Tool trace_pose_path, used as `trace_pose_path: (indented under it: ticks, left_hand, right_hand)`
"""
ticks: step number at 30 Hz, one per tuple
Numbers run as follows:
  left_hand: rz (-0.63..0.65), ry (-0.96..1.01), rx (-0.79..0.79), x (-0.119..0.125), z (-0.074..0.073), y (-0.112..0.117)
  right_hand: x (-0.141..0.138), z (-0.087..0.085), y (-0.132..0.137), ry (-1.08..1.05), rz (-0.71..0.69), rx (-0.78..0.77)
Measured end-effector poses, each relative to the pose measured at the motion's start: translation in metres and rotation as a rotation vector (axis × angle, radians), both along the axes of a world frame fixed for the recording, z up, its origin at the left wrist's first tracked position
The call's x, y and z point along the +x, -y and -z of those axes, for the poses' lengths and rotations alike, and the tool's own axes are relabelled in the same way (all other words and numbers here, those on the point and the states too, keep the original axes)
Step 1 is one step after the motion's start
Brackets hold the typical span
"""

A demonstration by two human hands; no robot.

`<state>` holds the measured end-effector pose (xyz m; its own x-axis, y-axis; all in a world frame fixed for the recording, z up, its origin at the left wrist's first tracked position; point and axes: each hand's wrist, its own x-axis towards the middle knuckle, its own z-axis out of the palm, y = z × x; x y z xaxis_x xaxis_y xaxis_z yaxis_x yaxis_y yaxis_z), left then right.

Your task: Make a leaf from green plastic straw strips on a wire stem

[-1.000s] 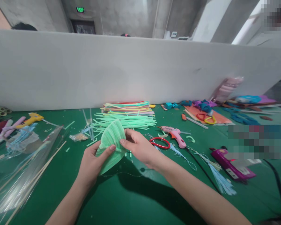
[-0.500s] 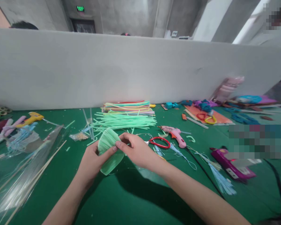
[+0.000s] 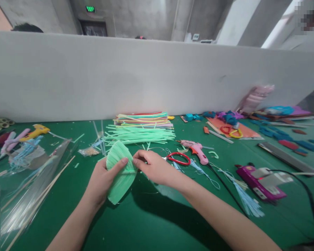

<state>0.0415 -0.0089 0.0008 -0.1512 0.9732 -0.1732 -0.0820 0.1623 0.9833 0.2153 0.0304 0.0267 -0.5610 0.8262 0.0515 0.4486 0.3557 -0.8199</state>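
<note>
Over the green table top my left hand grips a fan-shaped bundle of mint-green strips, thumb across its middle. My right hand pinches the bundle's right side at the same height; its fingers are closed on it. The bundle flares at the top and bottom. Behind it lies a loose heap of mint-green strips and a stack of coloured strips.
Red-handled scissors and a pink glue gun lie right of my hands. A purple glue gun with a black cord sits further right. Clear plastic wrap with thin sticks and a yellow glue gun are left. A grey partition wall backs the table.
The green bundle has dropped a little and turned in my hands; my right hand shifted from its top edge to its middle. The other things have not moved.
</note>
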Motion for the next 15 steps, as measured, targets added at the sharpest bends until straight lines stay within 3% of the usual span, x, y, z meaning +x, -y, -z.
trace_pose_path:
  ticks: [15]
  left_hand:
    - [-0.047,0.120,0.000,0.0005,0.0003,-0.0015]
  right_hand:
    - [0.0047,0.0003,0.0012,0.052,0.046,-0.010]
